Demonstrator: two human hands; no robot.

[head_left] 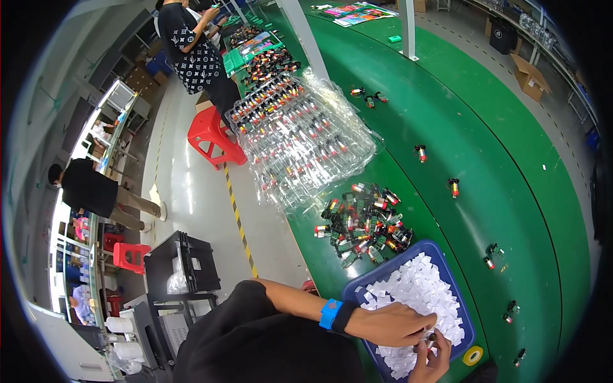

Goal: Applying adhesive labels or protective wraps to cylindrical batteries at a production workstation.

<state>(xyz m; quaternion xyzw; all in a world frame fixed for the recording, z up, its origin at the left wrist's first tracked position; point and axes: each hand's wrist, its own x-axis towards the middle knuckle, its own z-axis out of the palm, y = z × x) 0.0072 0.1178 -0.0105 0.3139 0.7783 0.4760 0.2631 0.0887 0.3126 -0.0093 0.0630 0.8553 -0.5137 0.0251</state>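
Observation:
Over a blue tray (465, 285) filled with small white paper squares (418, 284), my two hands meet at the fingertips. My left hand (393, 322), with a blue band and a black cuff at its wrist, is closed, its fingers pinched together; what they hold is hidden. My right hand (434, 362) comes up from the lower edge, its fingers closed round a small cylindrical part (431, 338) with a dark end. Just beyond the tray lies a heap of small electronic assemblies (364, 223) with red-and-gold cylinders and green boards.
A yellow tape roll (473, 355) lies beside the tray. Clear plastic trays (306, 140) of assemblies are stacked farther along the green table (408, 172). Loose assemblies (454, 187) dot its right side. A red stool (214, 137) and a standing person (191, 48) are at the table's left.

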